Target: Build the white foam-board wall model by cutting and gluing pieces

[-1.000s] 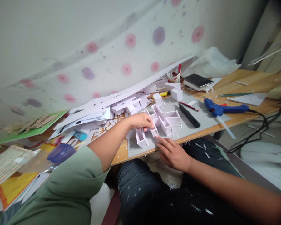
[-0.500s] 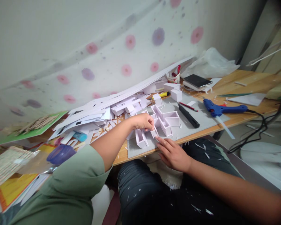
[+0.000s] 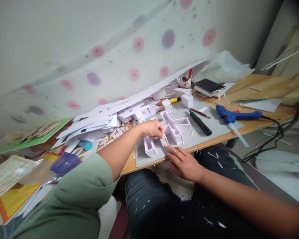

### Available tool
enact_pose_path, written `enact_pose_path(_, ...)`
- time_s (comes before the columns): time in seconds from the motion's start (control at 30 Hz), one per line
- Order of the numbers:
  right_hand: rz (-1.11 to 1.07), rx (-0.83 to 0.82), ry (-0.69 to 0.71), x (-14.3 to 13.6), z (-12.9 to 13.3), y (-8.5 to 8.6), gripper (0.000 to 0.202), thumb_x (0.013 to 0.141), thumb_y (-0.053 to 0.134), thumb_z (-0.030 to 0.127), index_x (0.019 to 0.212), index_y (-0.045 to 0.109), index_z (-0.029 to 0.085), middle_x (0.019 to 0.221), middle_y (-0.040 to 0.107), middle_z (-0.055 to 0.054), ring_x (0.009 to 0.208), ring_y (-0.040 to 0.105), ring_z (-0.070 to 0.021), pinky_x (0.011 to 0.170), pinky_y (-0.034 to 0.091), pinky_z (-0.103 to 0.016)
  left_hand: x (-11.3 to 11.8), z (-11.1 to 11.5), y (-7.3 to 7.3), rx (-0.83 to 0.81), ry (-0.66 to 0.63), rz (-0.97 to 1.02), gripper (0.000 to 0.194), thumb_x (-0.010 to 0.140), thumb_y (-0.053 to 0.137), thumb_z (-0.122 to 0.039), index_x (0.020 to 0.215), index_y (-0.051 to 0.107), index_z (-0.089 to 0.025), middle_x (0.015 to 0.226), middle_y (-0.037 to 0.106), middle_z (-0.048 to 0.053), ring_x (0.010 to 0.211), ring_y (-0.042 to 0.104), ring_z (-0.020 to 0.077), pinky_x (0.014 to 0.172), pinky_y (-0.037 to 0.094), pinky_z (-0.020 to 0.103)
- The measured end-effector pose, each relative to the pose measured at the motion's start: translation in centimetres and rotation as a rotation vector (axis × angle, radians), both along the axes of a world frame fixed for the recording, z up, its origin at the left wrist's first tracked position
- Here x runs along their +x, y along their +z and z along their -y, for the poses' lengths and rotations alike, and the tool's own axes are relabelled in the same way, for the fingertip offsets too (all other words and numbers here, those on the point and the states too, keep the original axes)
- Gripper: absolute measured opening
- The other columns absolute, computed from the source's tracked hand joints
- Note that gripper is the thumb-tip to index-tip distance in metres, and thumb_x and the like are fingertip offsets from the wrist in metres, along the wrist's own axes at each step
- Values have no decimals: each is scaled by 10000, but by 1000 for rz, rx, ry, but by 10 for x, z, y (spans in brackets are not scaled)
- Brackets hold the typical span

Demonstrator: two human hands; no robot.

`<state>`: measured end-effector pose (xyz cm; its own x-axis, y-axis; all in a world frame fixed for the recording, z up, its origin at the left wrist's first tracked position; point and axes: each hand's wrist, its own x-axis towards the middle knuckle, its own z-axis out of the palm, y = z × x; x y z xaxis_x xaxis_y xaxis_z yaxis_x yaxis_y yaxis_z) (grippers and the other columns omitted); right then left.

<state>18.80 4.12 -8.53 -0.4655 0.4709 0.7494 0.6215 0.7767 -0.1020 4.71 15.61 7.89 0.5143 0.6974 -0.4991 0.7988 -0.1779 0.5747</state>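
A white foam-board model point(image 3: 177, 135), built of narrow open-topped channels with upright walls, lies on the grey cutting mat point(image 3: 199, 141). My left hand point(image 3: 154, 129) reaches in from the left, closed in a pinch on a front wall of the model; its fingertips partly cover that spot. My right hand point(image 3: 185, 162) is at the mat's front edge, fingers stretched out, with the fingertips touching the near end of the same narrow channel. Right of the model lie a black utility knife point(image 3: 200, 122) and a red pencil point(image 3: 200, 113).
A blue glue gun point(image 3: 236, 115) rests at the mat's right, its cable trailing off the table. White board scraps point(image 3: 137, 111) and long sheets point(image 3: 97, 121) lie along the wall. A yellow cutter point(image 3: 174, 100), a cup of tools point(image 3: 184, 82) and a black device point(image 3: 210, 85) stand behind.
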Motion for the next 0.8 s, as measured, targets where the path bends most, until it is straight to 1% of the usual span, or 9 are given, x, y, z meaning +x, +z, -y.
enact_pose_path(0.13, -52, 26, 57, 3, -1, -3, 254, 863, 524, 154, 1061, 641, 43, 1109, 647, -200, 984, 581, -270, 854, 538, -423, -2, 2, 0, 16, 37, 36, 101, 623, 627, -93, 552, 620, -164, 401, 501, -54, 384, 390, 60, 414, 245, 198)
enact_pose_path(0.27, -60, 16, 76, 5, -1, -4, 274, 860, 525, 147, 1097, 624, 52, 1091, 649, -185, 987, 576, -263, 858, 536, -422, -9, 3, 4, 83, 127, 126, 70, 682, 607, -151, 616, 617, -170, 428, 510, -48, 371, 372, 62, 403, 248, 194)
enact_pose_path(0.4, -49, -6, 84, 6, -1, -5, 284, 860, 535, 153, 1115, 615, 57, 1106, 646, -183, 1018, 568, -267, 876, 530, -432, -25, 10, 11, 267, 292, 242, 73, 740, 568, -198, 671, 578, -178, 485, 526, -49, 397, 405, 62, 430, 310, 187)
enact_pose_path(0.47, -45, -14, 83, 6, -1, -5, 295, 861, 535, 154, 1133, 610, 68, 1109, 649, -176, 1026, 569, -264, 882, 529, -432, -38, 22, 12, 405, 408, 290, 77, 762, 547, -223, 696, 554, -183, 501, 517, -56, 411, 419, 66, 439, 322, 187)
enact_pose_path(0.5, -43, -11, 80, 6, -1, -5, 298, 861, 535, 152, 1138, 609, 71, 1110, 651, -173, 1028, 571, -264, 886, 529, -432, -45, 30, 9, 472, 466, 310, 78, 772, 538, -238, 715, 542, -187, 508, 508, -61, 418, 427, 69, 446, 332, 187)
enact_pose_path(0.57, -35, 8, 74, 6, -1, -4, 297, 856, 539, 146, 1133, 614, 70, 1112, 656, -170, 1030, 575, -266, 894, 527, -433, -63, 51, -2, 586, 564, 353, 93, 793, 523, -277, 753, 535, -194, 528, 516, -64, 433, 448, 80, 459, 354, 195)
enact_pose_path(0.6, -29, 19, 71, 6, -1, -5, 297, 853, 540, 143, 1130, 617, 69, 1114, 658, -169, 1032, 576, -268, 898, 525, -434, -72, 62, -12, 689, 653, 389, 113, 792, 534, -298, 745, 542, -196, 518, 517, -63, 429, 450, 85, 451, 352, 198)
enact_pose_path(0.7, -15, 40, 61, 5, -1, -7, 308, 847, 542, 139, 1136, 619, 68, 1115, 664, -165, 1037, 584, -267, 903, 525, -426, -98, 94, -50, 899, 815, 458, 171, 775, 587, -345, 700, 523, -205, 506, 506, -60, 452, 470, 100, 458, 370, 204)
enact_pose_path(0.8, 2, 56, 52, 4, -2, -10, 305, 842, 547, 134, 1127, 624, 58, 1116, 670, -166, 1037, 593, -266, 911, 521, -424, -116, 113, -90, 951, 924, 461, 211, 739, 637, -356, 674, 500, -209, 524, 507, -55, 473, 491, 108, 469, 398, 206)
